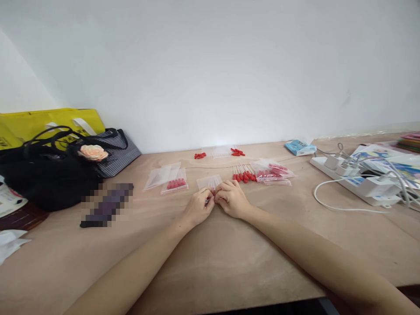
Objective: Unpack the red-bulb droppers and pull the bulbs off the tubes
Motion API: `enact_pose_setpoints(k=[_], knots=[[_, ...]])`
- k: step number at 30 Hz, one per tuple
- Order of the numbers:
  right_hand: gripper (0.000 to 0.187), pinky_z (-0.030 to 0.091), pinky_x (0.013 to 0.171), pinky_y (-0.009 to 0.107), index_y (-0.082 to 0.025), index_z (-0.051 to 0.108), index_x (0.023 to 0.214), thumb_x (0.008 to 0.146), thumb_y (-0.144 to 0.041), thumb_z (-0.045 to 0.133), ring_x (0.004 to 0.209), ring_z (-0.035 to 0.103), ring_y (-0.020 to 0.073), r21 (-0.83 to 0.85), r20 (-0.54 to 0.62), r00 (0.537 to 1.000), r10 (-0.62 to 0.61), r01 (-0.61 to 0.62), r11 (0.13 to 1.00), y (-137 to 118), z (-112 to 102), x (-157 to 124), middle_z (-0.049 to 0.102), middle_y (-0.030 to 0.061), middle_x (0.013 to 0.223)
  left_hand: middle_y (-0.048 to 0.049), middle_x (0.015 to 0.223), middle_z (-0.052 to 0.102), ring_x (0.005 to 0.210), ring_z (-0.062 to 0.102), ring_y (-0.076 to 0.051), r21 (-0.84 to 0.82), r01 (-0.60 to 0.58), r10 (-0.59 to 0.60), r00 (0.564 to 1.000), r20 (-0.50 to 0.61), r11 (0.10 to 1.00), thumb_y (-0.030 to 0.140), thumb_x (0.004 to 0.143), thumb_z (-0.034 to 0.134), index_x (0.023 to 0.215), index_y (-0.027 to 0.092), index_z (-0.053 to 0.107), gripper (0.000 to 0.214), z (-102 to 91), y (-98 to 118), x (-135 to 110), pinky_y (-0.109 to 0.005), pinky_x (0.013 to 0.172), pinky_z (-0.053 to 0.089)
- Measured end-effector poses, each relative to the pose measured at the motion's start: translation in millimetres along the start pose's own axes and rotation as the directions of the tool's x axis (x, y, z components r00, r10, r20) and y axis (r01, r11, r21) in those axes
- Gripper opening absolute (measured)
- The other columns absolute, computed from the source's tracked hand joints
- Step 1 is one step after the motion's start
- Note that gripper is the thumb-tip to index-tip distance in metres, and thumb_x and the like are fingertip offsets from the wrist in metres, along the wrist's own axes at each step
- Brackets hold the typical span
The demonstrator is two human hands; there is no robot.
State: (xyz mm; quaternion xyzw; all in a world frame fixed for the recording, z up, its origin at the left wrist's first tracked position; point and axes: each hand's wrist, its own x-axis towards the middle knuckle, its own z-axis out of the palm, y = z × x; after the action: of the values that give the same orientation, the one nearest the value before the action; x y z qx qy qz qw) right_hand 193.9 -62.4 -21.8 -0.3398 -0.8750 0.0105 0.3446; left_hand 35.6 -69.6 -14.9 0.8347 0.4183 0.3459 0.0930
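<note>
My left hand (199, 205) and my right hand (232, 198) meet at the middle of the table, fingers closed in a pinch and touching. Both grip the near edge of a small clear plastic bag (203, 183), which lies flat beyond them with thin white sticks inside. My fingers hide that near end of the bag. Just right of my right hand lie several white sticks with red tips (244, 176). Filled clear bags with red-tipped contents (274, 172) overlap beside them. To the left rests another filled bag (175, 183), partly over further clear bags (154, 177).
Small red pieces (200, 155) lie near the wall, with more red pieces (238, 152) farther right. A power strip (344, 179) with white cables and a blue packet (299, 148) are at right. Bags (113, 153) and a blurred-out dark object (108, 205) occupy the left.
</note>
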Motion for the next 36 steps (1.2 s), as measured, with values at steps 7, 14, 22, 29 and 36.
enact_pose_setpoints(k=[7,14,22,29,36], knots=[[0.005,0.025,0.081,0.035,-0.02,0.062,0.065,0.069,-0.017,0.061,0.099,0.043,0.0186,0.025,0.058,0.998,0.03,-0.032,0.999,-6.7,-6.0,-1.0,0.053,0.0028,0.105,-0.0062,0.084,0.059,0.083,0.056,-0.017,-0.018,0.191,-0.189,0.947,-0.261,0.981,0.016,0.077,0.04,0.066,0.018,0.047,0.013,-3.0,-8.7,3.2,-0.031,0.075,0.044],[0.004,0.03,0.076,0.031,-0.019,0.058,0.069,0.07,-0.021,0.061,0.087,0.049,0.0156,0.111,0.125,0.98,0.155,-0.169,0.979,18.5,-20.9,-11.1,0.058,0.0014,0.087,-0.0059,0.097,0.059,0.104,0.051,-0.019,0.006,0.047,-0.046,0.993,-0.107,0.999,0.022,0.08,0.041,0.078,0.018,0.05,0.01,-14.9,-10.5,1.4,-0.032,0.087,0.039],[0.016,0.035,0.072,0.029,-0.018,0.06,0.062,0.074,-0.028,0.056,0.076,0.051,0.0147,0.108,0.073,0.942,0.326,-0.333,0.937,35.0,-22.5,-12.2,0.058,0.0014,0.07,-0.0045,0.1,0.059,0.097,0.053,-0.019,0.013,0.016,-0.019,0.982,0.19,1.0,0.017,0.077,0.039,0.086,0.019,0.053,0.016,-15.2,-14.5,6.9,-0.033,0.085,0.04],[0.015,0.039,0.069,0.029,-0.018,0.066,0.079,0.066,-0.016,0.059,0.073,0.051,0.0172,-0.128,-0.011,0.912,0.41,-0.407,0.904,31.5,-18.4,-7.2,0.055,0.005,0.072,-0.0028,0.078,0.058,0.075,0.053,-0.017,0.124,-0.045,0.017,0.975,0.222,0.991,0.018,0.075,0.042,0.076,0.02,0.052,0.01,-17.7,-0.3,2.3,-0.031,0.073,0.042],[0.039,0.043,0.064,0.023,-0.017,0.065,0.09,0.059,-0.001,0.049,0.066,0.055,0.0126,0.148,0.058,0.912,0.407,-0.411,0.9,26.5,-17.9,-7.0,0.064,0.0029,0.079,-0.0012,0.075,0.059,0.072,0.053,-0.015,0.095,-0.075,0.049,0.967,0.251,0.993,0.017,0.078,0.039,0.075,0.02,0.052,0.014,-16.1,3.5,-0.6,-0.034,0.083,0.039]])
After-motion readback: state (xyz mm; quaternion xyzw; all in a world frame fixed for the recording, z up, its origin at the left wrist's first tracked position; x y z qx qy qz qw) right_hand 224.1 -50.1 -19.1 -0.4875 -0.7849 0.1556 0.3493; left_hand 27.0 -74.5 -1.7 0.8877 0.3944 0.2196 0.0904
